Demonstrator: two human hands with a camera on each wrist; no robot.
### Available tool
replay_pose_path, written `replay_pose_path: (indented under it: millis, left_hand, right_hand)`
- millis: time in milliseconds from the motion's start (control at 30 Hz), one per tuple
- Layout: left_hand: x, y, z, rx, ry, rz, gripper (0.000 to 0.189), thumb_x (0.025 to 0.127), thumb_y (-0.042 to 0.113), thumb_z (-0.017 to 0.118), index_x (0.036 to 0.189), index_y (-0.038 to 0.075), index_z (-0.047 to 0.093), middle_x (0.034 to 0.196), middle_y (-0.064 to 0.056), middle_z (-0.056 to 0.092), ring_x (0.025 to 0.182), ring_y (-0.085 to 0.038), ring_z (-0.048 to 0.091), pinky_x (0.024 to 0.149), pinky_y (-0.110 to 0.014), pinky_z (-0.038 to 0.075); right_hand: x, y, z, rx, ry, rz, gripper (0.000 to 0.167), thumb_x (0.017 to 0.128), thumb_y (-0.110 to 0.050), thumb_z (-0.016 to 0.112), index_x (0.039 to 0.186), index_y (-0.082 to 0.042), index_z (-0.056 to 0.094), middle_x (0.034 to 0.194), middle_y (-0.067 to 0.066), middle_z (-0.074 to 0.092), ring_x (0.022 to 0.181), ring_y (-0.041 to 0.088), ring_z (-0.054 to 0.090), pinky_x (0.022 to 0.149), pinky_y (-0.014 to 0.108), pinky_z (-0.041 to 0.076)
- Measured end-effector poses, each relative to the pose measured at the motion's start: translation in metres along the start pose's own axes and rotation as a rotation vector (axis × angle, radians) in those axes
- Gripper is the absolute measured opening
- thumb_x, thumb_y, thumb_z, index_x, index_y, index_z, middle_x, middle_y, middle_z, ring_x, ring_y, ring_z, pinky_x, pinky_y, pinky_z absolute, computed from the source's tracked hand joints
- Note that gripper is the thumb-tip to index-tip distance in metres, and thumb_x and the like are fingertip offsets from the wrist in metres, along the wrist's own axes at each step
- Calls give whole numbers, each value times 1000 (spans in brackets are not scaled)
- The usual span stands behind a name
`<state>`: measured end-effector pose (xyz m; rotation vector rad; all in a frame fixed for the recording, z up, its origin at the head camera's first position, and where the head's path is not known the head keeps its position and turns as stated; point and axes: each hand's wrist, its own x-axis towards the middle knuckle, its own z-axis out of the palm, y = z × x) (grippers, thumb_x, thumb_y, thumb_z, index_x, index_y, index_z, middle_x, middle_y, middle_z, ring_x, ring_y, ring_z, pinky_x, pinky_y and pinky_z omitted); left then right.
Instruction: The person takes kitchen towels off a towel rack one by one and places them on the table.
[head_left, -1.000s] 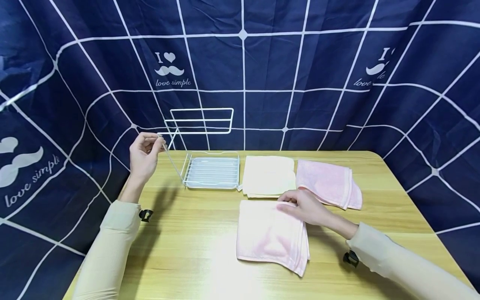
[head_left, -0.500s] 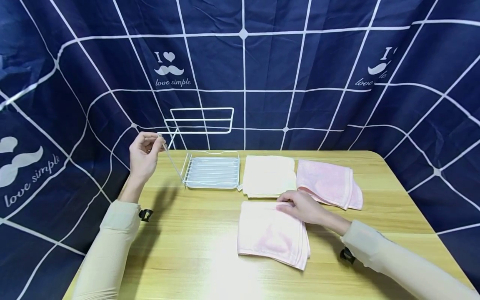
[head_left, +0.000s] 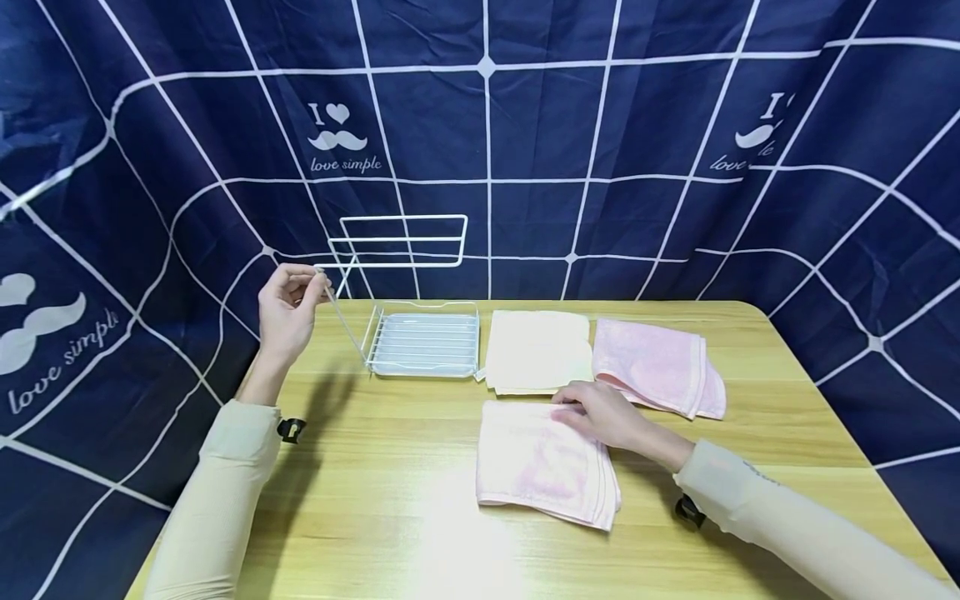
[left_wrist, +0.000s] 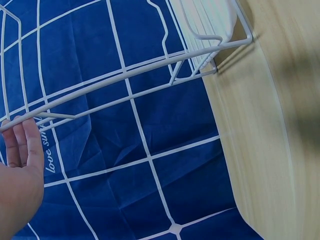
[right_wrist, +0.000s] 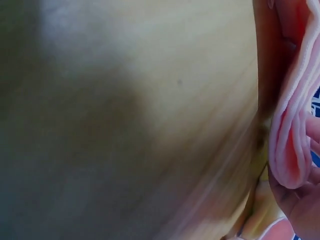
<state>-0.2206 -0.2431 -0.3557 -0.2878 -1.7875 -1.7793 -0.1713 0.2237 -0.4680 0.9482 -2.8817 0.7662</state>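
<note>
At the left, my left hand (head_left: 288, 312) pinches the front upright of a white wire rack (head_left: 396, 266) near its upper bend. In the left wrist view, the fingers curl around the rack's wire (left_wrist: 100, 90). My right hand (head_left: 607, 418) grips the far right edge of a folded pink towel (head_left: 536, 458) in front of the middle of the table. The right wrist view shows the towel's folded layers (right_wrist: 292, 135) held between thumb and fingers. Behind it lie a folded pale yellow towel (head_left: 536, 350) and, to the right, another folded pink towel (head_left: 652, 362).
The rack's lower shelf holds a pale tray (head_left: 425, 343) under its wires, near the back edge of the wooden table (head_left: 375, 500). A navy curtain (head_left: 540, 125) with white lines hangs behind and on both sides.
The held pink towel's near edge has moved a little away from the table's front, and my right forearm has shifted slightly left. The left hand and the rack stay where they were.
</note>
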Motion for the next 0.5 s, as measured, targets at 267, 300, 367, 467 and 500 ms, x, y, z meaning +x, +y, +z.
replay_pose_path:
  millis: [267,300,367,467,500]
  left_hand:
    - [-2,6,-3,90,18,-26,8,99,-7,64,97,1,66,80,12,74,69,0,70,69,-13,64]
    - [-3,7,-3,109,26,-26,4,99,-6,64,99,-2,66,81,12,74,70,1,70,69,-12,63]
    - [-4,10,-3,148,52,-25,5,98,-3,66,103,-4,67,84,11,73,71,2,69,68,-11,62]
    - [-6,13,-4,189,106,-18,10,98,0,68,108,-3,68,86,13,69,72,4,67,66,-9,59]
    - [-7,15,-4,203,123,-13,11,98,1,69,109,-2,68,86,14,68,73,5,66,66,-8,58]
  right_hand:
    - [-4,-3,-7,-117,76,-34,13,93,-26,81,104,-20,78,93,-9,76,83,6,70,73,30,60]
    - [-4,-3,-9,-125,84,-36,13,93,-26,81,104,-19,79,92,-9,76,82,6,70,72,30,60]
    - [-7,-4,-15,-128,94,-32,13,93,-25,81,104,-19,79,92,-9,76,81,6,70,71,30,60]
    - [-10,-5,-26,-121,119,-18,15,93,-25,81,105,-17,79,93,-7,76,83,9,72,71,31,62]
    - [-11,-5,-30,-116,130,-14,15,93,-25,81,106,-16,79,94,-7,76,83,10,73,71,31,62]
